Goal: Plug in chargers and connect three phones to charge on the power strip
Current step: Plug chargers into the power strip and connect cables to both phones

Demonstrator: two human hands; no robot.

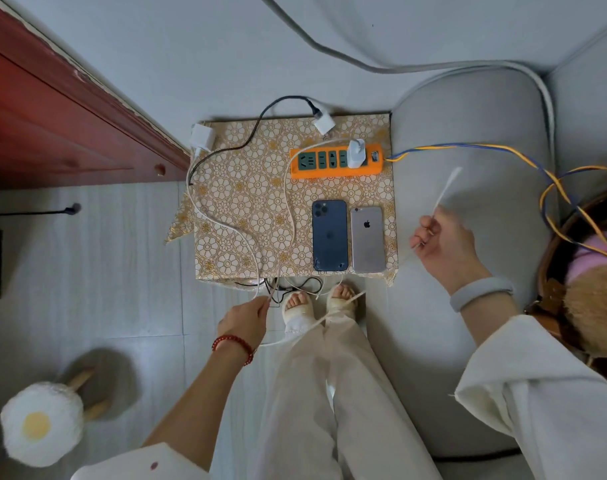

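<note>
Both hands pinch one white cable above a patterned table.

Left hand (pixel 248 315) and right hand (pixel 440 239) each grip the white cable (pixel 288 209), which runs from a white charger (pixel 356 153) plugged into the orange power strip (pixel 336 163); two phones (pixel 329 236) lie face-down beside each other, just below.

Motion blurs the white cable (pixel 447 188) pinched in the right hand (pixel 444 244). Only 2 phones show; the stool (pixel 42 424) is partly cropped.

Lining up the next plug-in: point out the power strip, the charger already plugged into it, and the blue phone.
power strip (pixel 309 173): head view, orange front edge.
plugged-in charger (pixel 356 153): head view, white body.
blue phone (pixel 329 240): head view, middle of its back.
</note>
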